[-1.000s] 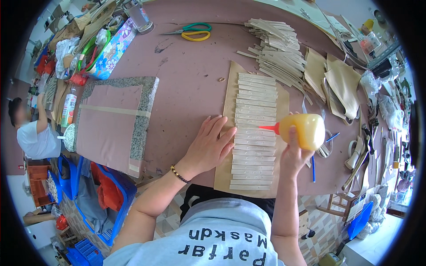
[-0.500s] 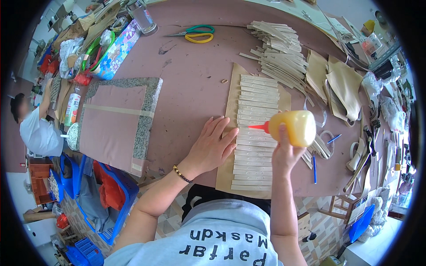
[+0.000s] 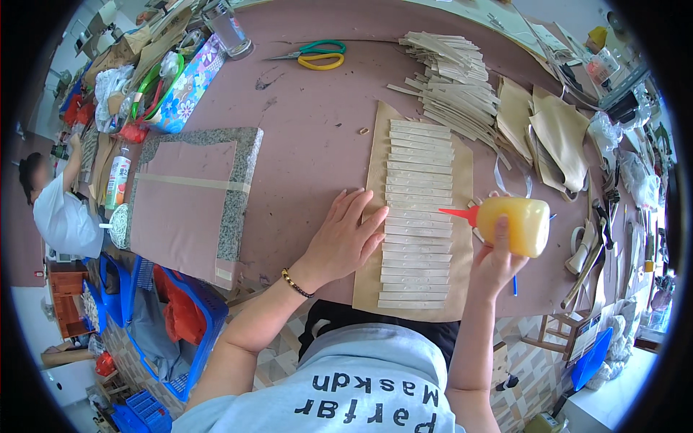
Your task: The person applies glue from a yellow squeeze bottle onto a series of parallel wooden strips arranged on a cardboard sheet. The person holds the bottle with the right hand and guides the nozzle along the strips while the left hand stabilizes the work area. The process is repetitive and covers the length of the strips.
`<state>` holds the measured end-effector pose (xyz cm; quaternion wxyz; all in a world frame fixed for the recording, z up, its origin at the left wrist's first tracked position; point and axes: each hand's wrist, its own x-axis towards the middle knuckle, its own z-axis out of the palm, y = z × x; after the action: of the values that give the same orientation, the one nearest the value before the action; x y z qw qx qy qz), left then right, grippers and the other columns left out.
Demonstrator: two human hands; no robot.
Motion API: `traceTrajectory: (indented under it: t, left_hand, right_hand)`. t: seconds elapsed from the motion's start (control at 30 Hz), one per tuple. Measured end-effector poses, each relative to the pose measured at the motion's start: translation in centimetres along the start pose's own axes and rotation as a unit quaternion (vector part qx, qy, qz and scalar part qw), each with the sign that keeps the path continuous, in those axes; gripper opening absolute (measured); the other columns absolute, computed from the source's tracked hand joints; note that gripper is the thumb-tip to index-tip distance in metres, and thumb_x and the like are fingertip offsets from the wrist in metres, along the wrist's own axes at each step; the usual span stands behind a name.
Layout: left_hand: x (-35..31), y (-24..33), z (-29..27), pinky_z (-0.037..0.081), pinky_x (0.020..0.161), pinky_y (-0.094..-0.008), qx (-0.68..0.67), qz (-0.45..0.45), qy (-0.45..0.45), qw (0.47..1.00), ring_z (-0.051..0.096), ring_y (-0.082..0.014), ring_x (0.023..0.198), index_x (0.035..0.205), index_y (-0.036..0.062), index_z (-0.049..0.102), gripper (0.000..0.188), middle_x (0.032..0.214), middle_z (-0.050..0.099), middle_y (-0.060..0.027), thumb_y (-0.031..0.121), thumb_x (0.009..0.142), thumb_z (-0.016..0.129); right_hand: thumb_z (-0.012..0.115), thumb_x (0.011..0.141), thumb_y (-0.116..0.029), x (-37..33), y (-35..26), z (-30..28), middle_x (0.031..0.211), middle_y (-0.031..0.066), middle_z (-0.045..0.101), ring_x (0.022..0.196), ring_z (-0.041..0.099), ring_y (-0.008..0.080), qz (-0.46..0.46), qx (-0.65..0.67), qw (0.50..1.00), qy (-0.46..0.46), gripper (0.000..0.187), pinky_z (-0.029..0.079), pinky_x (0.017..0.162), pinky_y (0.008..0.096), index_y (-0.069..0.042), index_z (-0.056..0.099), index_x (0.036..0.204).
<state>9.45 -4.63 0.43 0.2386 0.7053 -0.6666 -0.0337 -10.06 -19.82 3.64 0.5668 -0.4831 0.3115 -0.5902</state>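
Pale strips (image 3: 419, 195) lie side by side in a column on a sheet of brown paper (image 3: 367, 278), with small clear spots along them. My right hand (image 3: 499, 263) is wrapped round a squeeze glue bottle (image 3: 530, 225) of yellowish liquid. The bottle is tipped sideways, its red nozzle pointing left at the strips' right ends. My left hand (image 3: 348, 234) rests flat at the left edge of the strips, fingers spread, holding nothing.
A heap of loose strips (image 3: 455, 86) lies beyond the sheet, beside tan leather pieces (image 3: 556, 137). Scissors (image 3: 317, 55) lie at the far side. A stone slab (image 3: 249, 166) sits on the left. A person (image 3: 61, 209) is at the far left.
My right hand has moved the glue bottle to the right and slightly nearer, drawing its nozzle from the strips' left ends to their right ends. My left hand has stayed in place.
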Motion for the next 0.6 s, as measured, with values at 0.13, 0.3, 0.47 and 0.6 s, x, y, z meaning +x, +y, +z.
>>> traceTrajectory:
  t: [0.13, 0.3, 0.47, 0.6]
  left_hand:
    - [-0.3, -0.2, 0.2, 0.034, 0.11, -0.0535, -0.024, -0.004, 0.005, 1.0, 0.04, -0.0423, 0.127, 0.136, 0.0081, 0.046, 0.05, 0.136, 0.038, -0.0222, 0.021, 0.091, 0.063]
    - [-0.9, 0.4, -0.1, 0.035, 0.109, -0.0548, -0.003, -0.005, -0.007, 1.0, 0.041, -0.0422, 0.126, 0.137, 0.0087, 0.046, 0.05, 0.137, 0.037, -0.0226, 0.022, 0.092, 0.063]
    - [-1.0, 0.4, 0.1, 0.034, 0.11, -0.0551, 0.008, -0.006, -0.007, 1.0, 0.041, -0.0422, 0.126, 0.136, 0.0084, 0.046, 0.05, 0.137, 0.037, -0.023, 0.022, 0.092, 0.063]
    - [-1.0, 0.4, 0.1, 0.034, 0.11, -0.0551, 0.008, -0.005, -0.005, 1.0, 0.041, -0.0424, 0.126, 0.135, 0.008, 0.047, 0.049, 0.137, 0.038, -0.0235, 0.022, 0.091, 0.063]
  right_hand:
    - [0.067, 0.091, -0.01, 0.4, -0.8, -1.1, 0.116, 0.0169, 0.064, 0.111, 0.063, 0.0294, -0.02, -0.025, 0.999, 0.026, 0.035, 0.054, 0.091, 0.0377, 0.003, 0.055, 0.121]
    - [0.069, 0.09, -0.01, 0.2, -0.3, -1.9, 0.116, 0.0156, 0.064, 0.109, 0.064, 0.0284, -0.008, -0.033, 0.999, 0.03, 0.036, 0.053, 0.092, 0.0361, 0.003, 0.055, 0.121]
    - [0.072, 0.088, -0.007, 0.1, 0.1, -1.9, 0.113, 0.0114, 0.065, 0.099, 0.064, 0.0189, -0.004, -0.021, 0.999, 0.031, 0.033, 0.054, 0.09, 0.0347, 0.0, 0.059, 0.117]
    - [0.071, 0.088, -0.006, 0.1, 0.9, -2.3, 0.113, 0.0128, 0.065, 0.103, 0.065, 0.0223, -0.009, -0.028, 0.999, 0.022, 0.034, 0.054, 0.091, 0.0352, 0.002, 0.057, 0.119]
